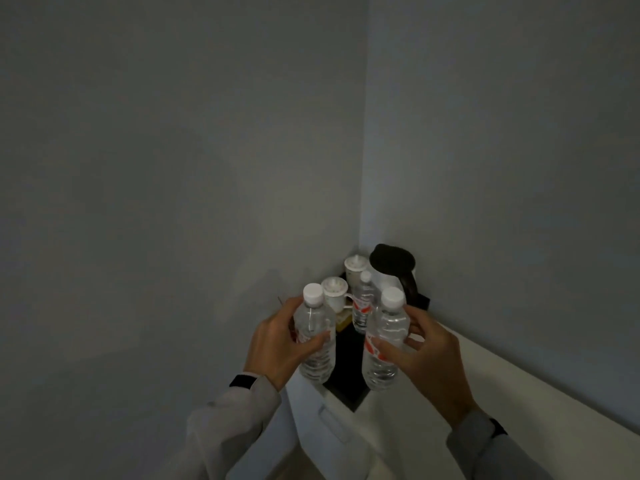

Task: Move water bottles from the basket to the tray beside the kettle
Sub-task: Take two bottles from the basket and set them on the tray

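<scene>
Dim corner, white tabletop point(485, 393). Left hand point(277, 344), grip wrapped round an upright water bottle point(316, 336), white cap up, held over the near-left edge of a black tray point(346, 386). Right hand point(429, 355), grip wrapped round a second bottle point(384, 344), likewise upright, over the tray's near-right edge. Whether either base touches the tray: cannot tell. Third bottle point(363, 304) standing farther back on the tray, between two white lidded cups point(335, 292) and a black-topped kettle point(393, 268) in the corner.
</scene>
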